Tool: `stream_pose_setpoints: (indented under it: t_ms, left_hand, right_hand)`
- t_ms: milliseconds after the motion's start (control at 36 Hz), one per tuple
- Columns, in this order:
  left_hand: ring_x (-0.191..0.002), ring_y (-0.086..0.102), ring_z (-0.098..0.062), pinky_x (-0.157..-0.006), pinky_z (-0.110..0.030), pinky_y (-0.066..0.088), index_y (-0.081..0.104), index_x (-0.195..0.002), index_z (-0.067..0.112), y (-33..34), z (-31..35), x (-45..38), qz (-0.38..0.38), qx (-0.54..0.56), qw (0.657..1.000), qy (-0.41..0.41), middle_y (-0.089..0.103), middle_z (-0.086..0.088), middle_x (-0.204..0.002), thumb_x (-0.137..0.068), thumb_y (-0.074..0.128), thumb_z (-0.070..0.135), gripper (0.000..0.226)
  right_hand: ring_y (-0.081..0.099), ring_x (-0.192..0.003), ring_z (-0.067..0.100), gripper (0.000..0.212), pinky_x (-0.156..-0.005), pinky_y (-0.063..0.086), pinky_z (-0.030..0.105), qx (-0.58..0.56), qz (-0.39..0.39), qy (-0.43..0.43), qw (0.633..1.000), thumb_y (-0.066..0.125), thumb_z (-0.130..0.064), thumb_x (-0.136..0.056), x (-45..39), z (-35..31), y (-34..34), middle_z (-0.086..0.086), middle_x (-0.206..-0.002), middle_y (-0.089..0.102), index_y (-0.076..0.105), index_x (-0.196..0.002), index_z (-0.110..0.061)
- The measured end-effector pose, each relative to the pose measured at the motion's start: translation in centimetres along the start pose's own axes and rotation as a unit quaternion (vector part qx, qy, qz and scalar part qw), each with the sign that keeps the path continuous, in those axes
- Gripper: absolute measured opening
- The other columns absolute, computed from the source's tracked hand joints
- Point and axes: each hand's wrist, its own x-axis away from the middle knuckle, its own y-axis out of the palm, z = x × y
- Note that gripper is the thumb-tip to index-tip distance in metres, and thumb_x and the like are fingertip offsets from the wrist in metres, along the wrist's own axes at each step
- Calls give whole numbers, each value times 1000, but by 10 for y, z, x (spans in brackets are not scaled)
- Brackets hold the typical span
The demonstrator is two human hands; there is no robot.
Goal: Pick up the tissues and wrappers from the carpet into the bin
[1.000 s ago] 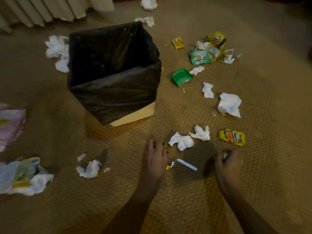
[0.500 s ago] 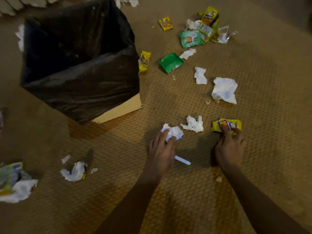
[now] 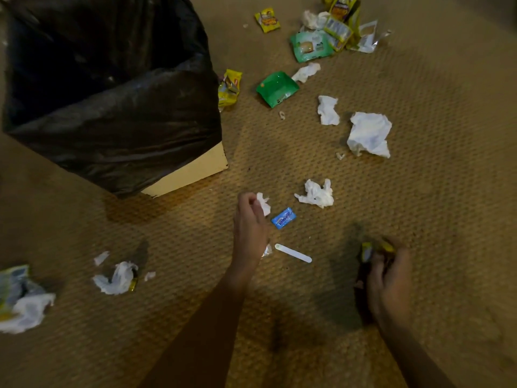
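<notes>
**A:** Only the head view here, so what do we actually see?

**B:** We see the left hand (image 3: 249, 228) raised a bit over the carpet (image 3: 419, 219), its grip pinched around a small white tissue (image 3: 263, 203) that pokes out past the fingers. The right hand (image 3: 387, 284) is lower right, grip clenched on a yellow wrapper (image 3: 369, 249); only the top of it shows above the fingers.

**A:** And the bin?

**B:** The bin (image 3: 190, 172) sits upper left, a pale box lined with a black bag (image 3: 112, 93), well apart from both hands. A yellow packet (image 3: 230, 86) leans right against its far side.

**A:** Plenty left on the floor then.

**B:** Yep. A little blue wrapper (image 3: 283, 218) lies just beside the left hand, and a white stick (image 3: 293, 253) lies between our two arms. Past those there's a crumpled tissue (image 3: 316, 194), then a bigger one (image 3: 368, 134) and a smaller one (image 3: 328, 110) farther out. A green wrapper (image 3: 277, 89) lies near the bin's far corner, and a heap of mixed packets (image 3: 330, 32) sits at the top of the frame. Left of our arm there's another tissue wad (image 3: 116, 278), plus a blurry pile (image 3: 22, 301) at the left edge that we can't make out well.
</notes>
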Motion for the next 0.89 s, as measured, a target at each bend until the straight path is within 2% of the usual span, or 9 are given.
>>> stream_pose_setpoints:
  t_ms: [56, 111, 194, 333, 417, 556, 667, 778, 889]
  left_hand:
    - [-96, 54, -8, -68, -10, 35, 51, -114, 22, -2, -3, -3, 2, 9, 1000, 18, 58, 4, -110, -103, 36, 29, 20]
    - [-101, 55, -5, -75, -13, 39, 53, -117, 23, -3, -6, -2, -7, 9, 999, 45, 59, 5, -115, -102, 37, 36, 26]
    - [-108, 54, -8, -87, -19, 45, 55, -118, 26, -6, -10, 2, -28, 5, 997, 74, 57, 2, -117, -98, 38, 48, 34]
    - [-108, 45, -8, -93, -30, 42, 56, -121, 31, -17, -27, 27, -29, -79, 991, 106, 49, 2, -111, -90, 36, 61, 48]
    - [-108, 42, -14, -92, -35, 36, 55, -124, 34, -25, -45, 47, -36, -184, 972, 142, 40, 4, -110, -88, 51, 58, 44]
    - [-101, 54, -25, -81, -36, 44, 66, -111, 20, -30, -70, 86, 1, -276, 940, 200, 55, -9, -116, -85, 52, 40, 36]
    - [-91, 57, -31, -79, -33, 41, 64, -104, 2, -30, -75, 103, 67, -223, 965, 123, 57, -17, -104, -88, 48, 20, 29]
    - [-91, 53, -29, -82, -23, 36, 53, -107, -1, -35, -64, 105, 94, -121, 988, 10, 52, -20, -103, -96, 39, 12, 22]
    - [-91, 51, -23, -85, -15, 34, 55, -105, -12, -50, -49, 105, 133, -72, 988, 0, 57, -26, -97, -96, 41, 0, 20]
  right_hand:
    - [44, -109, 20, 55, -93, 30, 26, 42, -36, -42, 998, 40, -42, -90, 17, 8, -5, 9, -118, 50, 45, -133, -8]
    - [44, -108, 25, 58, -93, 32, 32, 98, -61, -71, 991, 46, -45, -86, 29, 15, -6, 14, -118, 49, 46, -133, -9]
    - [48, -102, 32, 51, -87, 36, 41, 160, -37, -110, 980, 58, -32, -83, 32, 20, -1, 15, -115, 50, 47, -128, -11]
    - [47, -96, 33, 36, -84, 36, 42, 189, -16, -141, 972, 46, -21, -85, 30, 23, 3, 18, -111, 53, 49, -119, -9]
    - [48, -94, 34, 36, -84, 37, 41, 187, -31, -168, 967, 60, -3, -81, 33, 23, 3, 19, -110, 53, 54, -116, -7]
    - [48, -97, 33, 56, -79, 51, 46, 168, -97, -187, 963, 75, 6, -69, 36, 23, 5, 19, -109, 55, 54, -119, -10]
    - [49, -104, 30, 55, -85, 49, 41, 150, -106, -162, 969, 70, 6, -74, 37, 27, 4, 16, -113, 52, 53, -123, -13]
    - [49, -108, 31, 49, -90, 46, 39, 142, -120, -135, 973, 66, 5, -79, 38, 23, 1, 17, -116, 51, 57, -125, -9]
    - [50, -108, 34, 44, -94, 40, 37, 119, -123, -118, 978, 61, 9, -82, 38, 10, -4, 19, -116, 50, 58, -123, -4]
